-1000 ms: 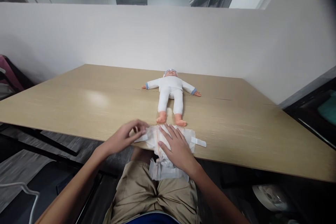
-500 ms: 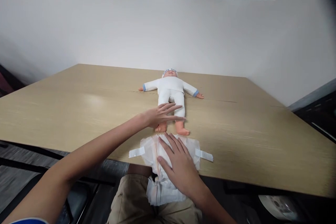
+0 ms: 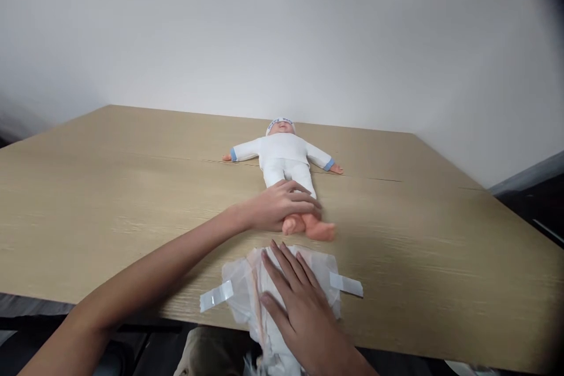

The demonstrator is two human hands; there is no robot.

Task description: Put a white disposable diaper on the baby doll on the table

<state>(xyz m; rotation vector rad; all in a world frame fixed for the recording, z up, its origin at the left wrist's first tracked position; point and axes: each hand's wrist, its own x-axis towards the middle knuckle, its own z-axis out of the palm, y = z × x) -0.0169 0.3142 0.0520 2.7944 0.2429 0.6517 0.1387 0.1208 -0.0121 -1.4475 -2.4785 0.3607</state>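
A baby doll (image 3: 284, 150) in a white suit with blue cuffs and a printed headband lies on its back, arms spread, feet towards me. My left hand (image 3: 282, 205) reaches across both its lower legs, fingers curled over them, and the bare feet stick out beside the palm. An unfolded white diaper (image 3: 238, 282) lies at the table's near edge, its side tapes spread out and its lower end hanging over. Spread flat on the diaper, fingers pointing at the doll, is my right hand (image 3: 299, 305).
The wooden table (image 3: 440, 247) has a thin seam across it under the doll. Behind it stands a white wall (image 3: 264, 47) with an opening above. A dark object (image 3: 537, 205) is at the right side. My knee (image 3: 214, 352) shows below the near edge.
My left hand has come down over the doll's legs and drawn them together, and the feet have shifted right. My right hand remains flat on the diaper. The camera view has tilted.
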